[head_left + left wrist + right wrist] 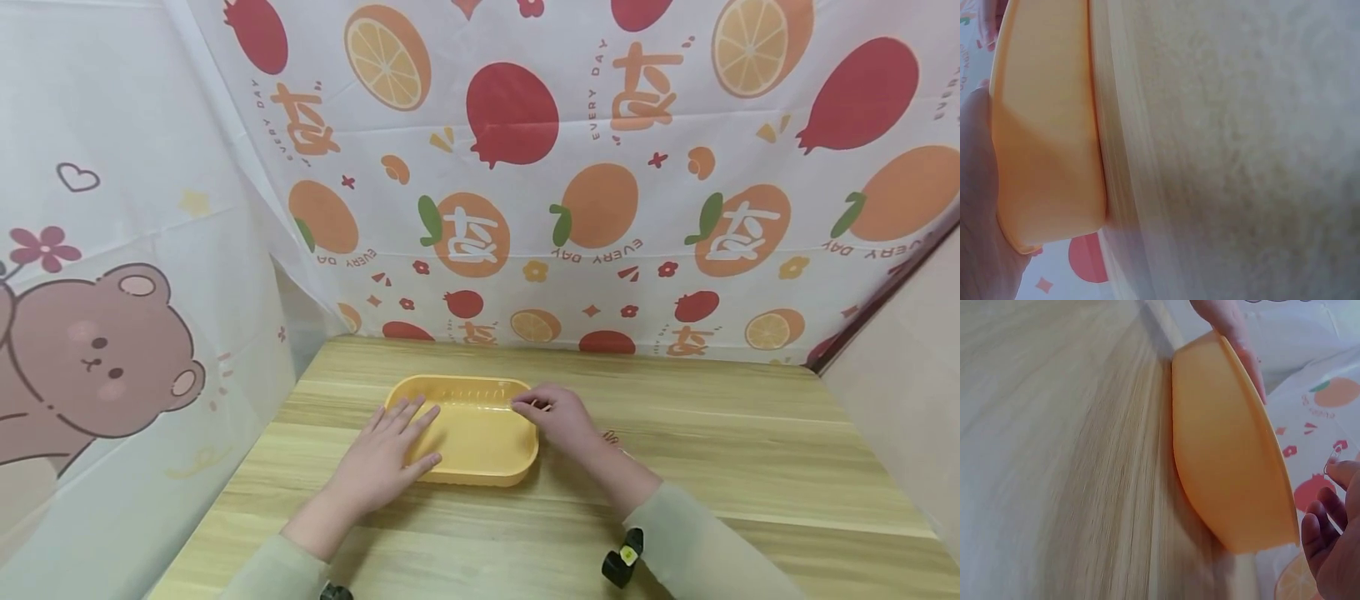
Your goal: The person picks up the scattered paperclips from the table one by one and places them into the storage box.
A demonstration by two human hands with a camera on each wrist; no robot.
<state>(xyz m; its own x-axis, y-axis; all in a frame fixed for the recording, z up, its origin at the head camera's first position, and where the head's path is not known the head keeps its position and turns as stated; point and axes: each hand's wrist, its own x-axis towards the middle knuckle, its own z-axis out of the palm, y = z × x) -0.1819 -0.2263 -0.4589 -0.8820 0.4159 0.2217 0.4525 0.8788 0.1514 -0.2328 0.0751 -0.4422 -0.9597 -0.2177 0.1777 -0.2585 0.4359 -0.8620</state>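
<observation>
A yellow plastic tray (480, 477) with raised walls and a rounded rim stands on the wooden table. My left hand (386, 454) rests over its left side, fingers straight and spread. At the right rear corner my right hand (562, 421) hovers by the rim with thumb and forefinger together. Between those fingertips, in the right wrist view, is a small thin looped piece that looks like a paper clip (1335, 453). The other fingers are curled loosely. In the left wrist view, the left hand (975, 187) lies along the tray wall (1047, 125).
Partly behind the right forearm, a small brownish thing (611, 437) lies on the wooden table (712, 467); its kind is unclear. A fruit-print cloth (525, 208) hangs along the back edge. On the left hangs a bear-print cloth (112, 358).
</observation>
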